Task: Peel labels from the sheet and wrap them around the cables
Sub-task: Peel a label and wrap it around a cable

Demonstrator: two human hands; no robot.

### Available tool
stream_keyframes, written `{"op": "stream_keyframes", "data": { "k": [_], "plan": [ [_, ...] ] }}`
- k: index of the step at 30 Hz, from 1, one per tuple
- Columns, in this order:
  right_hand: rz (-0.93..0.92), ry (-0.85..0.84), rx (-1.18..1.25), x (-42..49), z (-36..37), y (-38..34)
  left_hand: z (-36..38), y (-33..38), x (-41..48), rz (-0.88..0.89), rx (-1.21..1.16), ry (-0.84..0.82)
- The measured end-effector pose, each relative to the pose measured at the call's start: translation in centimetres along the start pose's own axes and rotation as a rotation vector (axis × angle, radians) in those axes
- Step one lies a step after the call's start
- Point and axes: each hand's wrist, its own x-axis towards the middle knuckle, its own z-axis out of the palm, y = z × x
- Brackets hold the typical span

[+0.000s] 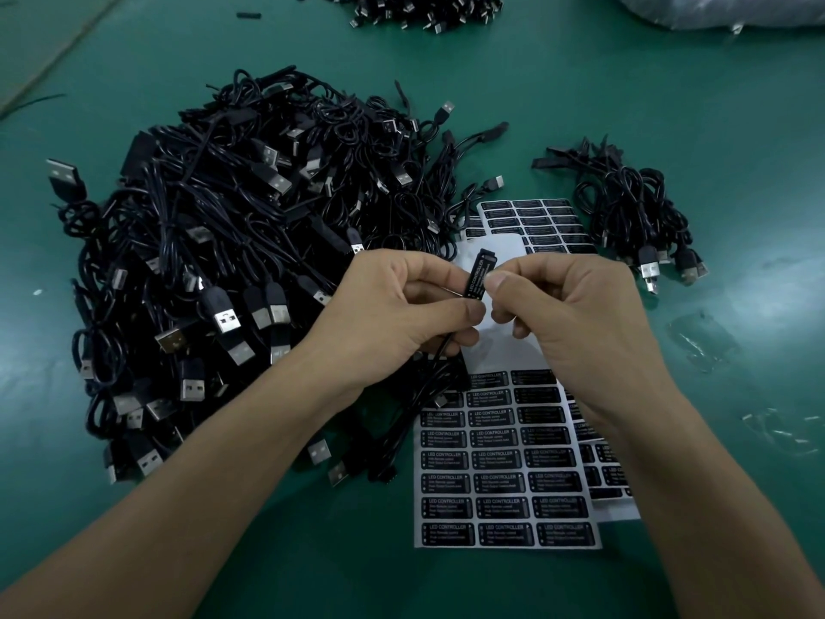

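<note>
label (pixel 477 279) (white-on-black print) pinched by right hand (pixel 576 314); left hand (pixel 397 314) grips cable (pixel 439 356).

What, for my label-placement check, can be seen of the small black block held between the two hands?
The small black rectangular block looks like slim plastic. It is held in the air, tilted, its far end up and right. A black label with white print reading LED CONTROLLER runs along its visible face. The left hand pinches its lower end, where a thin black cable leaves it downward; the right hand pinches its right edge with thumb and forefinger. Behind it lies the white label sheet.
</note>
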Motion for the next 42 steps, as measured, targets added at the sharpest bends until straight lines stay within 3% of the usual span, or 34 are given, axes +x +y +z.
{"op": "stream_keyframes", "data": {
  "k": [42],
  "plan": [
    [-0.043, 0.027, -0.066, -0.05, 0.15, 0.21, 0.05, -0.12, 0.01, 0.015, 0.009, -0.002]
  ]
}}
